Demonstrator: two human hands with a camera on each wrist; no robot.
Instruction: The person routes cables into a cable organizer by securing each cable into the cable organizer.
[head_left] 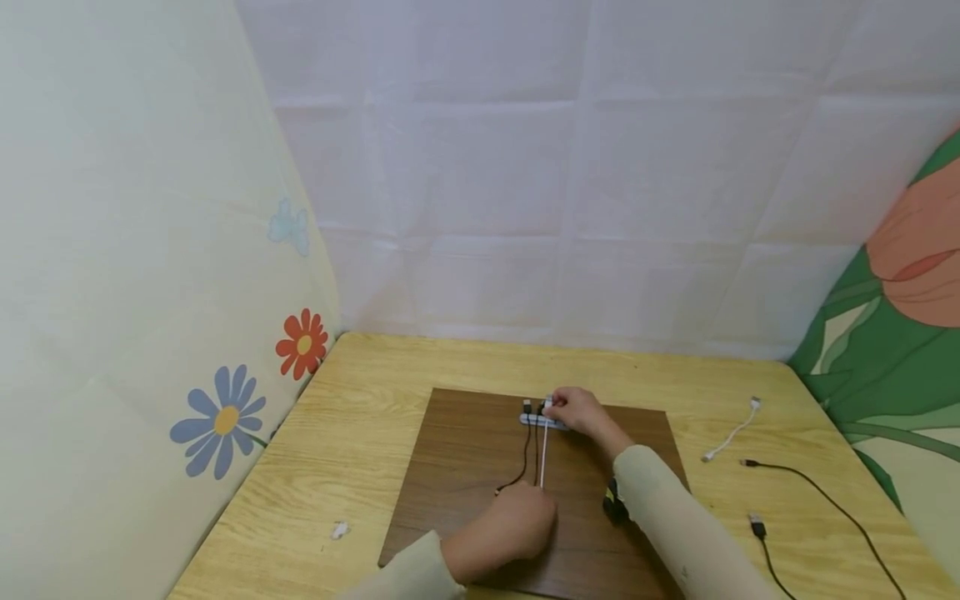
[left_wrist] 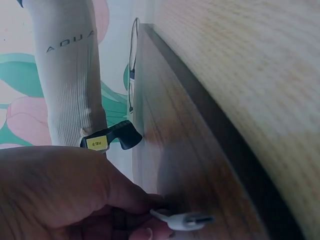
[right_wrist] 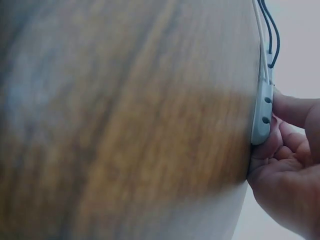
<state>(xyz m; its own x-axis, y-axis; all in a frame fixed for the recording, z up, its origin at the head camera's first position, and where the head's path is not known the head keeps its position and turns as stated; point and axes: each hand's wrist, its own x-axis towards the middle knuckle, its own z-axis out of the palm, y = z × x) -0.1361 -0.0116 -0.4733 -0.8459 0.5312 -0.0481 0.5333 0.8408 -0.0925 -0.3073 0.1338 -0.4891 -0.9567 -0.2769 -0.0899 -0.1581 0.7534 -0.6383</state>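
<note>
Taking the pale cable holder [right_wrist: 260, 131] as our clock's centre in the head view, we find it near the twelve o'clock edge of the brown board [head_left: 450, 475]. A white cable [head_left: 543, 458] runs from it toward six o'clock, where our left hand [head_left: 513, 521] pinches its lower end between thumb and finger, just behind the connector. At three o'clock, our right hand [head_left: 581, 410] seems to pinch the upper plug, though its own fingers partly hide it. Black cables [head_left: 527, 450] hang beside it. A short white cable [head_left: 731, 437] lies at three o'clock, on the table [head_left: 390, 367].
</note>
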